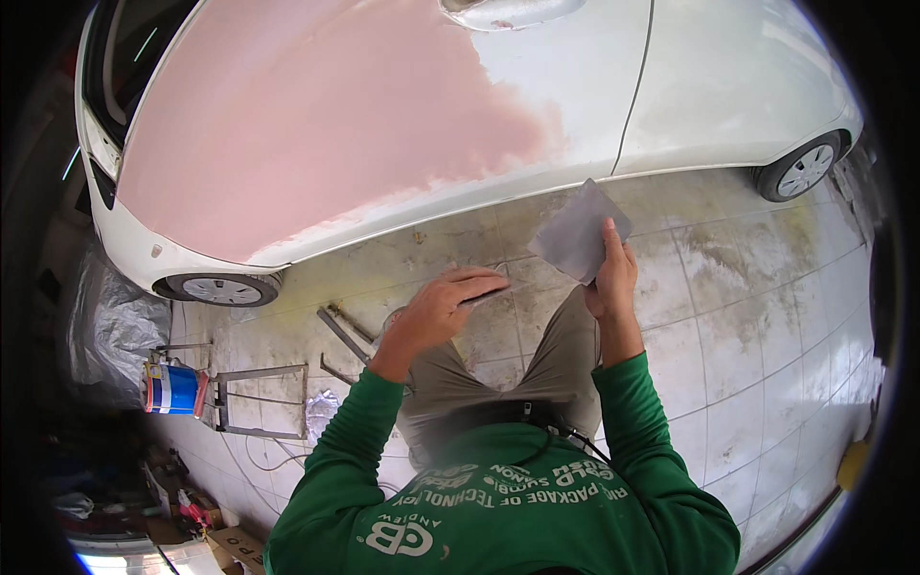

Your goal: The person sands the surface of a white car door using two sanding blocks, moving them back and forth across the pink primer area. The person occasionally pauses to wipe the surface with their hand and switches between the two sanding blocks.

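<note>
Obs: your R hand (616, 280) has the grey square sheet (572, 235) pinched at its near edge, thumb on top, other fingers mostly hidden below. Sheet is tilted, out in front of you, over the tiled floor (733, 278); its far corner overlaps the lower edge of the white car (585, 110) in view, contact n/c (can't tell). Your L hand (441, 309), palm down, is curled over a dark thin-edged piece (486, 298), apparently gripped; type n/c, mostly covered. Risks, my est.: one-edge pinch = poor leverage, so sheet could tip or twist if bumped at the far corner. Same corner could nick the white paint or the pink patch (335, 125) if you lean in w/o checking clearance. L piece could slip if fingers loosen. Trip hazard to your L: metal bars (343, 335) nr knee, metal frame (261, 371) & thin cable beyond, if you sidestep w/o looking.
</note>
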The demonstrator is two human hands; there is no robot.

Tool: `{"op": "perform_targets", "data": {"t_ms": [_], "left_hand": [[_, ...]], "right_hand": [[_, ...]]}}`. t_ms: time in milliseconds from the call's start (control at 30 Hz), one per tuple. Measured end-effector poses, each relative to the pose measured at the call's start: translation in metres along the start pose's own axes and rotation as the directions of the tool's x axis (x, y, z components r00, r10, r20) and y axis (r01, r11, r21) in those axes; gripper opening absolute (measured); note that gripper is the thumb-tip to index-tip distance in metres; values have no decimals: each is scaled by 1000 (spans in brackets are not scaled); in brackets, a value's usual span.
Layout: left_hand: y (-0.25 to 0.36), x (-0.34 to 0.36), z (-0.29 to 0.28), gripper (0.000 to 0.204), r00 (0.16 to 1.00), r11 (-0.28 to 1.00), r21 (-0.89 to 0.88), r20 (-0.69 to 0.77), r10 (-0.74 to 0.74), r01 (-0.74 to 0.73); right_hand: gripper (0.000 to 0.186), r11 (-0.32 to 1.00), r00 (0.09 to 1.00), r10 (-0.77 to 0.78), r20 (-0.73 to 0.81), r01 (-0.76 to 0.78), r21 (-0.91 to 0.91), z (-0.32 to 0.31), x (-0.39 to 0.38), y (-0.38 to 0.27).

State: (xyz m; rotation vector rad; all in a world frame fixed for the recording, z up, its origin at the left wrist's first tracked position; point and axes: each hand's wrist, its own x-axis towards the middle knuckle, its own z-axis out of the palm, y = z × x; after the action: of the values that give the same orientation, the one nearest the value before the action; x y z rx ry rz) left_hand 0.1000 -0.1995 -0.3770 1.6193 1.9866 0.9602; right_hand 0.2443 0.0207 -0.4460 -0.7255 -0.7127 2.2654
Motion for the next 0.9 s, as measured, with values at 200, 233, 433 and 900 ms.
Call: {"op": "perform_targets", "data": {"t_ms": [200, 233, 433, 900], "left_hand": [[25, 37, 15, 78, 845, 822, -322, -433, 313, -469], [21, 40, 20, 86, 839, 809, -312, -408, 360, -499], [-44, 3, 19, 69, 960, 972, 131, -180, 216, -194], [0, -6, -55, 59, 924, 981, 160, -347, 160, -110]], "right_hand": [[45, 973, 946, 142, 292, -188, 135, 43, -39, 11], [44, 960, 943, 161, 290, -218, 174, 42, -38, 19], [44, 963, 961, 128, 244, -179, 202, 28, -44, 21], [44, 525, 719, 92, 689, 553, -647, 57, -61, -22]]}}
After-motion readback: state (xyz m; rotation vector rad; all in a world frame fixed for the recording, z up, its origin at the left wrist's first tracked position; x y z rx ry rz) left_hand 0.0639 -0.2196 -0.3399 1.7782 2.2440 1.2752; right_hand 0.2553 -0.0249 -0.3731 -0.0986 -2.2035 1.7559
